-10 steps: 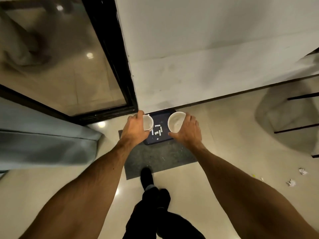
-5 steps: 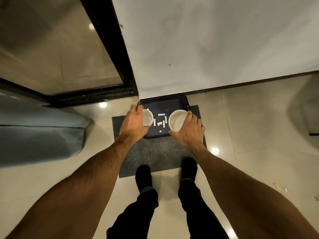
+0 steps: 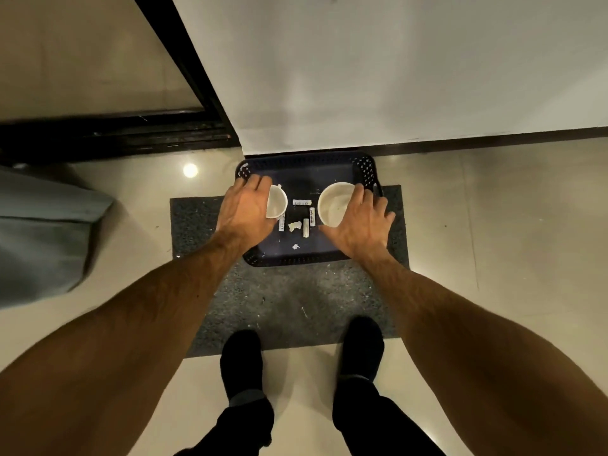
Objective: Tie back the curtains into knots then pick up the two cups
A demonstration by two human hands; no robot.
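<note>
A pale tiled floor (image 3: 493,225) fills most of the view, meeting a white wall (image 3: 394,77) with a dark skirting strip along its base. To the left of the wall stands a black door frame (image 3: 184,60) around a glass pane. A grey-blue curtain (image 3: 42,232) bunches on the floor at the left edge. In the middle lies a dark grey mat (image 3: 289,297), with the person's two black shoes (image 3: 241,360) at its near edge, the right toe on the mat.

On the far half of the mat, up against the wall, sits a dark tray (image 3: 306,258) with perforated sides. Both bare forearms reach down to it. The left hand (image 3: 245,212) curls around the smaller white cup (image 3: 275,202) at the tray's left side, fingers wrapped over its outer wall and covering much of it. The right hand (image 3: 362,222) grips the larger white cup (image 3: 335,204) at the tray's right side, thumb along the near rim and fingers over the far side. Whether either cup is lifted off the tray cannot be told. Between the cups lie small white sachets (image 3: 302,202) and torn paper scraps (image 3: 295,226) on the tray's bottom.
</note>
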